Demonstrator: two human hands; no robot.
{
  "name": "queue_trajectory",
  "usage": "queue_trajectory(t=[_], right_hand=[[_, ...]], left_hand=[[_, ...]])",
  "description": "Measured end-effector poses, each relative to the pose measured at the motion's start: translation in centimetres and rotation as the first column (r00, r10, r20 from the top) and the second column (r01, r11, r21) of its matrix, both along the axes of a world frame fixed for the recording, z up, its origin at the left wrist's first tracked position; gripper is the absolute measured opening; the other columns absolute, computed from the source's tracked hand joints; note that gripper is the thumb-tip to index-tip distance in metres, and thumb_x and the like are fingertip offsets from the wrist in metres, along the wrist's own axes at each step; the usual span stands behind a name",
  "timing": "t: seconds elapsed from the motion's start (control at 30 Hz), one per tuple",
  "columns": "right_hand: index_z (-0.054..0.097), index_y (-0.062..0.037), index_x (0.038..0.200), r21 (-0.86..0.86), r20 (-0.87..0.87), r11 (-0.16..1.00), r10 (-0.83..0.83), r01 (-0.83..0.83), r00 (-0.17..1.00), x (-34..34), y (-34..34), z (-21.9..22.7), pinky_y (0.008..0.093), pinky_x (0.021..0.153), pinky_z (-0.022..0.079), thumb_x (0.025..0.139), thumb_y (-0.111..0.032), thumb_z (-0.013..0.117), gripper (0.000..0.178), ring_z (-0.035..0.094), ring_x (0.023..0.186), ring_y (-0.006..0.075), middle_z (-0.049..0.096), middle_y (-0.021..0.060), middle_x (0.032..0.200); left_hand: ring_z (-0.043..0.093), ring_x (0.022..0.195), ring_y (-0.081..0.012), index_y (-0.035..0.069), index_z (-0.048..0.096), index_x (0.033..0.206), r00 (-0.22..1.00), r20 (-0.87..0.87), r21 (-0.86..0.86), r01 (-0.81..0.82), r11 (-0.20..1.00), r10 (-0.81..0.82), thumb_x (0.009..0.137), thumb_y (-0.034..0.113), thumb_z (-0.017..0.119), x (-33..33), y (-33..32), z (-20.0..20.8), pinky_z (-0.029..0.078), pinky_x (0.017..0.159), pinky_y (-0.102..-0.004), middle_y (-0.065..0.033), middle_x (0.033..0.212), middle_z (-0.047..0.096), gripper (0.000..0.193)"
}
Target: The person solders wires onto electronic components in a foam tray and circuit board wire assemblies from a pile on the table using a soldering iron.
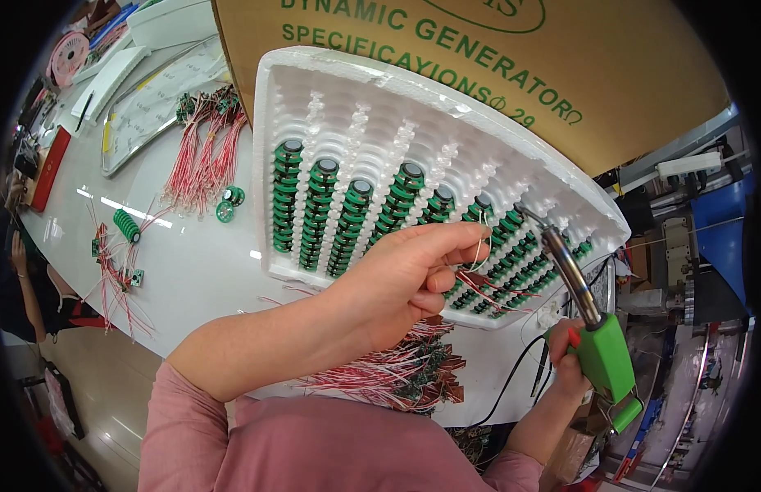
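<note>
Along a white table (200,279), a cardboard box (634,74) rises behind the foam tray (263,107), whose grooves likely keep its stacked green discs (318,213) in separate rows. In front of the tray lies bundled red-and-white wiring (356,373), seemingly for easy reach. By the tray's near right corner, the right hand (567,361) grips a green soldering gun (606,357), presumably well back from its metal tip (529,214). Over the tray, the left hand (417,275) pinches a thin pale strand (489,246), possibly solder.
</note>
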State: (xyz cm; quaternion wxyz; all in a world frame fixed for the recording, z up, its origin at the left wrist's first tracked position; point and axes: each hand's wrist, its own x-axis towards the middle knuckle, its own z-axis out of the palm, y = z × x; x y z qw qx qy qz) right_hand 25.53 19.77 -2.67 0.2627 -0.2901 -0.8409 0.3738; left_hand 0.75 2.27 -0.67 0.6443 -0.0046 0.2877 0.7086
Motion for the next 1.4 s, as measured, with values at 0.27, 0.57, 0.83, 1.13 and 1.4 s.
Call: queue_trajectory(t=[0.27,0.57,0.83,1.13,1.4], right_hand=[[0.046,-0.0097,0.110,-0.055,-0.570,0.886,0.350,-0.460,0.743,-3.9,-1.2,0.4,0.0224,0.037,0.023,0.077,-0.041,0.060,0.047,0.029,0.038,0.0074,0.034,-0.0049,0.046],[0.044,-0.0083,0.112,-0.170,-0.655,0.839,0.296,-0.518,0.695,-2.2,0.7,-1.0,0.0219,0.041,0.025,0.078,-0.040,0.060,0.049,0.032,0.043,0.0073,0.038,-0.0043,0.049],[0.048,-0.0063,0.105,-0.183,-0.699,0.831,0.266,-0.526,0.664,-1.3,0.9,-0.3,0.0215,0.040,0.027,0.079,-0.040,0.060,0.045,0.034,0.041,0.0067,0.041,-0.0033,0.050],[0.046,-0.0050,0.104,-0.163,-0.622,0.854,0.299,-0.494,0.724,0.0,0.9,-0.6,0.0207,0.040,0.026,0.077,-0.042,0.060,0.048,0.034,0.044,0.0061,0.041,-0.0031,0.051],[0.043,-0.0087,0.115,-0.121,-0.617,0.833,0.364,-0.540,0.698,0.0,0.8,-0.6,0.0199,0.041,0.024,0.081,-0.040,0.056,0.048,0.032,0.044,0.0056,0.039,-0.0053,0.051]], left_hand=[[0.028,0.047,0.0007,0.009,0.053,0.087,0.999,-0.031,-0.072,-0.011,0.997,0.008,0.082,0.022,0.057,0.4,0.1,0.9,0.018,0.039,-0.0155,0.0056,0.079,0.053,0.014],[0.030,0.047,0.0003,0.010,0.053,0.095,0.998,-0.040,-0.126,-0.050,0.991,0.045,0.083,0.018,0.055,1.1,0.7,2.3,0.022,0.040,-0.0142,0.0045,0.082,0.057,0.014],[0.029,0.050,-0.0005,0.007,0.047,0.111,0.936,-0.333,-0.183,-0.181,0.966,0.113,0.082,0.014,0.057,3.4,0.7,3.3,0.022,0.041,-0.0139,0.0007,0.101,0.054,0.031],[0.034,0.049,-0.0005,0.008,0.057,0.101,0.812,-0.582,-0.201,-0.185,0.962,0.034,0.084,0.025,0.055,3.3,1.8,3.8,0.023,0.043,-0.0149,0.0024,0.086,0.060,0.025],[0.034,0.050,-0.0012,0.006,0.059,0.099,0.709,-0.705,-0.121,-0.163,0.979,0.031,0.084,0.023,0.055,2.6,1.4,2.6,0.026,0.045,-0.0149,0.0018,0.078,0.060,0.023]])
